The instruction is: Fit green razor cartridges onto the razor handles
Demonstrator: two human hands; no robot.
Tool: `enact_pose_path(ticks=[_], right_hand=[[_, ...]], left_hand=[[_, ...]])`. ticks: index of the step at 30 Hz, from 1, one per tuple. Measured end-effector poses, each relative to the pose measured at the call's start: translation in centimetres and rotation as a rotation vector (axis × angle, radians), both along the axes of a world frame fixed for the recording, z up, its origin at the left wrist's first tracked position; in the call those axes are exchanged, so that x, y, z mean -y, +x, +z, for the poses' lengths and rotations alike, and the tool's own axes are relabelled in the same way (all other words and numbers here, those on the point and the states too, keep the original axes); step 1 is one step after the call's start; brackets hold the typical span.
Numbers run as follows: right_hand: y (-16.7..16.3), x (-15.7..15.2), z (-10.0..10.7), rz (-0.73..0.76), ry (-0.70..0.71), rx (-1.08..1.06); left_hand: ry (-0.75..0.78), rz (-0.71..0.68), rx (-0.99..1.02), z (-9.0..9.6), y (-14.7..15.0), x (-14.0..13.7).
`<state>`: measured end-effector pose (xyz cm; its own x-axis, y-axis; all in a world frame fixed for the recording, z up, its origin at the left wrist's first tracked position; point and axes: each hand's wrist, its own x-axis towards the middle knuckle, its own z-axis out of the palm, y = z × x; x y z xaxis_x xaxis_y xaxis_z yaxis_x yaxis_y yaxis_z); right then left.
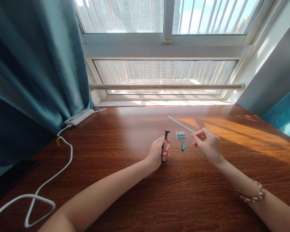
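Note:
My left hand (157, 152) is closed around a razor handle (164, 147), held upright with its bare black neck at the top and no blade head on it. Between the fingers of my right hand (209, 145) is a thin pale stick (181, 124), whose far end points up and to the left, above the table. Between my hands, a green-and-black razor cartridge (183, 146) lies loose on the wood. Just beyond it sits a small clear case (181, 135) with green-edged cartridges in it. Neither hand touches the case or the loose cartridge.
The brown wooden table (125, 199) runs up to a barred window. At the left, a white power strip (79, 117) lies by the blue curtain (45, 58), and its white cable (71, 151) loops over the table. A dark flat object (14, 178) is at the left edge.

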<state>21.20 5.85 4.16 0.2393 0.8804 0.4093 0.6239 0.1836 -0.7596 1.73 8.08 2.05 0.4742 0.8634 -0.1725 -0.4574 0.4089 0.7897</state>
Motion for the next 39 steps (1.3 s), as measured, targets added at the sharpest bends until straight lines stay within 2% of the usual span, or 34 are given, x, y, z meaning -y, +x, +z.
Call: enact_pose_path(ticks=[3, 6, 10, 14, 16, 21, 30, 32, 36, 39], right_hand=[[2.5, 0.1, 0.2, 0.183, -0.052, -0.44], [4.0, 0.6, -1.3, 0.345, -0.161, -0.615], [4.7, 1.2, -2.9, 0.419, -0.235, -0.519], [4.9, 1.4, -2.6, 0.447, -0.304, -0.343], [4.8, 1.5, -2.3, 0.413, -0.316, -0.243], [4.4, 1.6, -2.5, 0.234, -0.189, -0.231], [3.2, 2.2, -3.4, 0.205, -0.14, -0.207], [2.8, 2.5, -3.4, 0.215, -0.127, -0.17], [2.3, 3.0, -3.5, 0.135, -0.029, -0.097], [2.1, 3.3, -3.5, 0.166, -0.007, -0.02]], left_hand=[[-0.152, -0.114, 0.116, 0.4, -0.1, 0.1], [-0.272, -0.181, 0.174, 0.8, -0.3, 0.2], [-0.299, -0.207, 0.212, 1.1, -0.6, 0.0], [-0.282, -0.22, 0.231, 1.1, -0.7, -0.2], [-0.268, -0.226, 0.23, 1.1, -0.8, -0.2], [-0.225, -0.221, 0.219, 1.0, -0.7, -0.1], [-0.159, -0.173, 0.166, 1.1, -0.6, 0.1], [-0.147, -0.157, 0.136, 1.1, -0.6, 0.0], [-0.11, -0.121, 0.082, 1.0, -0.5, 0.0], [-0.07, -0.088, 0.064, 1.0, -0.4, 0.1]])
